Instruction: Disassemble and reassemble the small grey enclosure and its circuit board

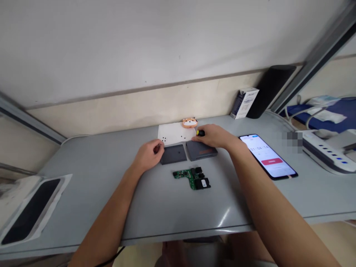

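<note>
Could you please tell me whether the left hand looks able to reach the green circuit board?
Probably yes: the green circuit board lies uncovered on the desk, close to the left hand, and the dark panel by that hand lies flat, so it should hardly block the way.

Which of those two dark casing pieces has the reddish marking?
The casing piece on the right, nearest the right hand, with slots along its near edge. The casing piece on the left shows no reddish marking.

"Where does this view look from?"
"From the person's head, forward and down over the desk (97,167)."
"How near?"
"Near; the wall (167,44) behind fills most of the top."
</note>
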A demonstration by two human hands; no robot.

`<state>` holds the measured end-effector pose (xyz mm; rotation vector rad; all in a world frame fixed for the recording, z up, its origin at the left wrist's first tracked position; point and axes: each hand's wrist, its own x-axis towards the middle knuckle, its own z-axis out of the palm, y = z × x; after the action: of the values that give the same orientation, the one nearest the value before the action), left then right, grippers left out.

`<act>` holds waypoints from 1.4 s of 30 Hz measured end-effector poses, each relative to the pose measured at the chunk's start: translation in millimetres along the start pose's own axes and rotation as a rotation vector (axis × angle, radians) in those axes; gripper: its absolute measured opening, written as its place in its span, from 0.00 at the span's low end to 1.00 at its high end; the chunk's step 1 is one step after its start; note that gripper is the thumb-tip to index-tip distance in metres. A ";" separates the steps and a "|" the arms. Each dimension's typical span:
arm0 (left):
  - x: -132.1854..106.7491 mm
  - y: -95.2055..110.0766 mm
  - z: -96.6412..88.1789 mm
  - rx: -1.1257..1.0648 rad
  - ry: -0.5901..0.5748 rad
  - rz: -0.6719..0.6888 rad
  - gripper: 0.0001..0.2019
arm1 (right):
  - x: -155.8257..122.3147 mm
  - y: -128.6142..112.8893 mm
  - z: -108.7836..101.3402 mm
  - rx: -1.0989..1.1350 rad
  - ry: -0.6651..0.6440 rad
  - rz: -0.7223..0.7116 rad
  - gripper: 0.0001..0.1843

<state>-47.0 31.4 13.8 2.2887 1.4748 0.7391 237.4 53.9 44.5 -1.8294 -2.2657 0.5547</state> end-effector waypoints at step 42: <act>-2.2 2.5 2.8 -0.018 0.065 -0.028 0.14 | -10.8 -19.8 16.6 0.123 0.386 0.068 0.15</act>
<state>-44.3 28.4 12.2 2.2463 1.5189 0.8222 215.9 37.0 38.0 -1.7779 -1.8821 0.3083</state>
